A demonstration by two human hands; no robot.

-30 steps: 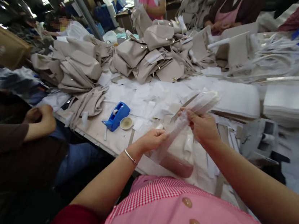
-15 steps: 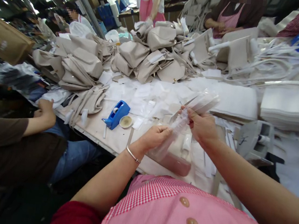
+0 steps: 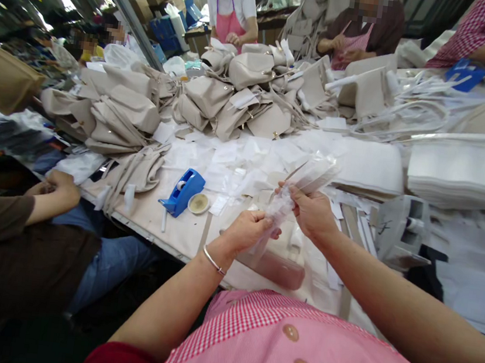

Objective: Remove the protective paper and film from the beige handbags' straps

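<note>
Left hand: the left hand (image 3: 247,230), at the centre of the frame, has its fingers closed on the crumpled clear plastic (image 3: 282,205).
Right hand: the right hand (image 3: 313,212), just right of centre, pinches the same plastic farther up; its loose end fans toward the upper right.
Step in hand: seemingly the person is gathering or separating the plastic between both hands.
Next move: likely calls for a steady pinch by one hand while the other finds an edge.
Brownish block: the block (image 3: 278,272) lies below the hands at lower centre; whether the plastic touches it cannot be told.
Dispenser: a blue tape dispenser (image 3: 183,192) stands left of centre on the table (image 3: 183,234), beside a round dish (image 3: 198,203).
Bags: beige bags (image 3: 249,71) are heaped across the upper middle.
</note>
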